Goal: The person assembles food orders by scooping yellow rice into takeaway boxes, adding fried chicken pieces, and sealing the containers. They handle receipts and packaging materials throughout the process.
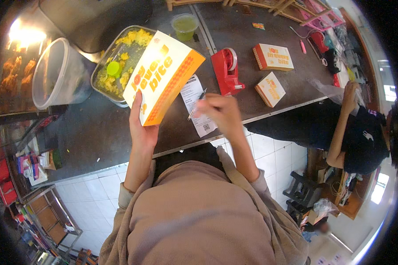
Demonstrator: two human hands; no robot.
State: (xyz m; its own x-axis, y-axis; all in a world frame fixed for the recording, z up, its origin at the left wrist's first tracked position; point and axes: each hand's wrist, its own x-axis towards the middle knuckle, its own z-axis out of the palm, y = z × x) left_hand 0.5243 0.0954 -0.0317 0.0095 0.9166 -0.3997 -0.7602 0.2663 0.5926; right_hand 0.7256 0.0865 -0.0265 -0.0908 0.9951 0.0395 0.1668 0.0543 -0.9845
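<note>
My left hand point(143, 127) grips the lower end of a white and orange cardboard food box point(167, 73), tilted above the counter. In my right hand point(220, 114), slightly blurred, is a thin pen point(197, 103). Beneath the pen lies a printed paper slip point(202, 122) on the dark counter. Partly behind the box stands a rectangular metal tray point(98, 66) of yellow food, with a green round object point(113, 69) in it. A red tape dispenser point(226, 74) is beyond my right hand. Two smaller printed boxes point(276, 57) point(271, 89) rest further right.
A clear plastic tub point(61, 76) stands left of the tray, beside a lit case of fried food. A lidded green cup point(184, 26) is at the back. Another person point(358, 139) at the right holds a clear plastic bag point(331, 92). The counter's metal edge point(282, 112) runs before me.
</note>
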